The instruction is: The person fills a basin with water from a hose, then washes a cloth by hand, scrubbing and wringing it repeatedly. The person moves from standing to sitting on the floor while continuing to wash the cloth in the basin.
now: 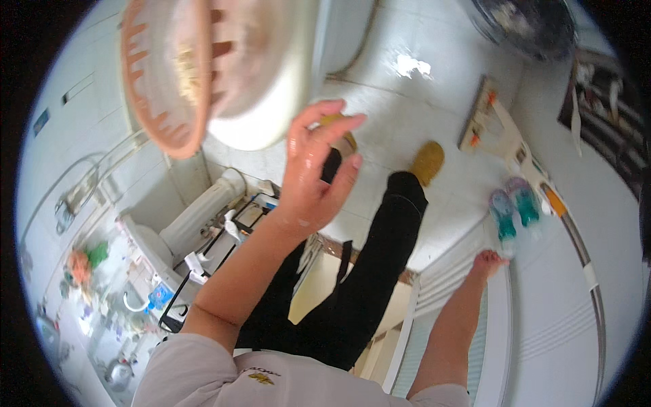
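Note:
My left hand [318,173] is raised in front of me, wet and shiny, with its fingers apart and nothing held. Just beyond its fingertips stands a rounded white appliance or tub [259,127], partly out of frame. A salmon-pink slotted plastic basket [203,76] shows at the upper left, with something pale yellow inside, blurred. My right hand [489,262] is lower right, beside the top of a white-framed door or panel [501,325]. Its fingers look curled, but whether they touch the frame cannot be told. Below are my black-trousered legs and yellow slippers [427,160].
A flat mop [475,114] leans along the right wall, near teal-and-purple slippers [521,203]. A dark basin [539,25] and a dark rack [605,112] are at the upper right. At left are a thick white pipe [203,213], a black-framed rack [224,244] and a cluttered counter [96,325].

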Tool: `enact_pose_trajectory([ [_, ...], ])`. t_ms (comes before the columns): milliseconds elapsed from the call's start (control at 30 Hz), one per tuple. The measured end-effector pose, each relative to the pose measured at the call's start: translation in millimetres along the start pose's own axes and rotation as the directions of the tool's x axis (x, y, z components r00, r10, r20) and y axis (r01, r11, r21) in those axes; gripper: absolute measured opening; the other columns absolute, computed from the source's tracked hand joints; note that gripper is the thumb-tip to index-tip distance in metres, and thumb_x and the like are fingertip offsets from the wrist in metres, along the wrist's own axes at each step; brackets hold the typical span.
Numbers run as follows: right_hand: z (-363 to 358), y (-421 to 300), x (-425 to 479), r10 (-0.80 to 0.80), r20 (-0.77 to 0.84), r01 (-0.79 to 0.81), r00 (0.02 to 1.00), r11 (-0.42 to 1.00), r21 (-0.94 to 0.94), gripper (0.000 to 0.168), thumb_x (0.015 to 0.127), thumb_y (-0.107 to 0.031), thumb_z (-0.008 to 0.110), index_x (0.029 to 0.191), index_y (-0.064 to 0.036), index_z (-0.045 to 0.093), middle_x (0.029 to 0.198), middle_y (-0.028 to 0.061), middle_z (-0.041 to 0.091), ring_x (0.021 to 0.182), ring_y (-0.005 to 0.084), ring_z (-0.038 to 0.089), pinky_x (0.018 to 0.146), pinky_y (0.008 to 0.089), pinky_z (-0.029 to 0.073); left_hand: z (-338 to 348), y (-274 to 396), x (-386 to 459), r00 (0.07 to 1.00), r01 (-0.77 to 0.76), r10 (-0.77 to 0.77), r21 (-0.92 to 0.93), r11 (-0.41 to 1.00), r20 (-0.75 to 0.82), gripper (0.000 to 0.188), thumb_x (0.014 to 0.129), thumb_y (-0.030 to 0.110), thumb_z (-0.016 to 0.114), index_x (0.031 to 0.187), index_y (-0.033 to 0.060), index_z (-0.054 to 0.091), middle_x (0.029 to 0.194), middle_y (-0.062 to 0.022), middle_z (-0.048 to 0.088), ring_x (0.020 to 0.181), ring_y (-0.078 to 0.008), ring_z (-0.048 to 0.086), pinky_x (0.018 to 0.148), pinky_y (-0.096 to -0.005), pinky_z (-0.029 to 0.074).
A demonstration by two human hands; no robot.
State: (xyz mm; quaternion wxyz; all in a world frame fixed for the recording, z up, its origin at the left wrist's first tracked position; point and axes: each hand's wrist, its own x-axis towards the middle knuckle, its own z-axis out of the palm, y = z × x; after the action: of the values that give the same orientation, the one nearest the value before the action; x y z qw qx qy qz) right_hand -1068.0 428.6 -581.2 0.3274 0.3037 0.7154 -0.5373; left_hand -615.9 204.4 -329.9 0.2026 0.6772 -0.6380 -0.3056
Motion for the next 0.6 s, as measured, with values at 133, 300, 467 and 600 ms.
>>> enact_pose_trajectory([
  [133,4,-9,-31,-0.043,0.115,0.033,0.992,0.995,0.089,0.053,0.087,-0.058,0.046,0.056,-0.017,0.034,0.052,-0.0033,0.033,0.043,0.0117,0.027,0.037,0.0219,0.024,-59,-20,-3,0.982,-0.091,0.082,-0.045,0.995,-0.173,0.028,0.082,-0.005,0.057,0.108,0.0012,0.057,0.122,-0.0140,0.043,0.115,-0.0265,0.045,0.099,-0.0381,0.034],
  [300,52,-30,-90,-0.005,0.286,-0.049,0.958,0.982,0.180,0.053,0.088,-0.056,0.045,0.056,-0.015,0.036,0.051,-0.0031,0.029,0.043,0.0108,0.025,0.034,0.0221,0.020,-158,-76,22,0.847,0.191,-0.238,-0.146,0.971,-0.475,0.022,0.087,0.000,0.053,0.109,-0.0007,0.055,0.112,-0.0090,0.052,0.107,-0.0186,0.052,0.088,-0.0300,0.044],
  [467,139,-11,-200,0.178,0.757,-0.369,0.629,0.925,0.089,0.052,0.090,-0.051,0.046,0.055,-0.013,0.035,0.051,-0.0033,0.028,0.043,0.0091,0.022,0.038,0.0217,0.020,-199,-203,35,0.837,0.518,-0.460,0.157,0.841,-0.296,0.043,0.081,0.019,0.064,0.120,0.0068,0.052,0.119,-0.0153,0.050,0.110,-0.0305,0.051,0.092,-0.0384,0.043],
  [600,205,27,-331,0.312,0.868,-0.457,0.387,0.882,-0.113,0.051,0.090,-0.049,0.047,0.055,-0.014,0.034,0.051,-0.0044,0.026,0.044,0.0082,0.021,0.039,0.0206,0.021,-209,-243,38,0.751,0.660,-0.645,0.199,0.724,-0.144,0.049,0.083,0.027,0.061,0.128,0.0110,0.048,0.121,-0.0165,0.051,0.113,-0.0309,0.050,0.093,-0.0377,0.042],
])
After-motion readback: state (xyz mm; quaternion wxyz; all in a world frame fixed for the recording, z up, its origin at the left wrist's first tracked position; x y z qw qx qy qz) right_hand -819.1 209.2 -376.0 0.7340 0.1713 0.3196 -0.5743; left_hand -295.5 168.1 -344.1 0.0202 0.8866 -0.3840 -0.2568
